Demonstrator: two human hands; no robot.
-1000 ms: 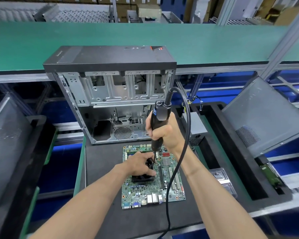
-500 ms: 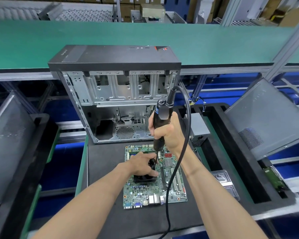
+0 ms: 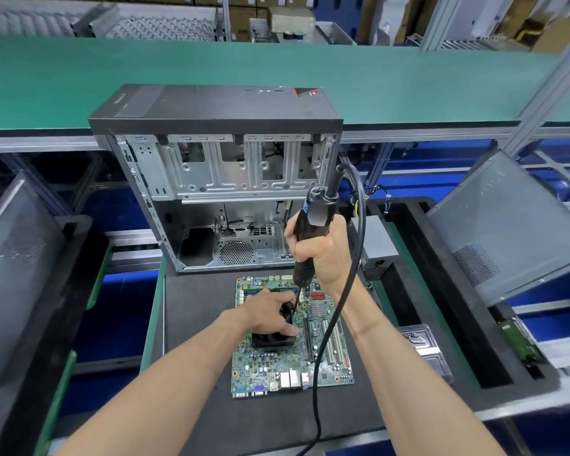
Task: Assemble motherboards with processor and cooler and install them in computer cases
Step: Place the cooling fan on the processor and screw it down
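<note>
Little has shifted since earlier: right hand (image 3: 323,255) still grips the black corded electric screwdriver (image 3: 311,232) upright, bit at the black square cooler fan (image 3: 272,340), which the left hand (image 3: 270,315) clasps on the green motherboard (image 3: 290,360) lying on the dark surface (image 3: 195,324) before the open grey metal computer case (image 3: 218,179).

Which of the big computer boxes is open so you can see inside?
The black-topped computer case standing just behind the motherboard; its bare metal insides show. The grey cases at the left and right are closed.
</note>
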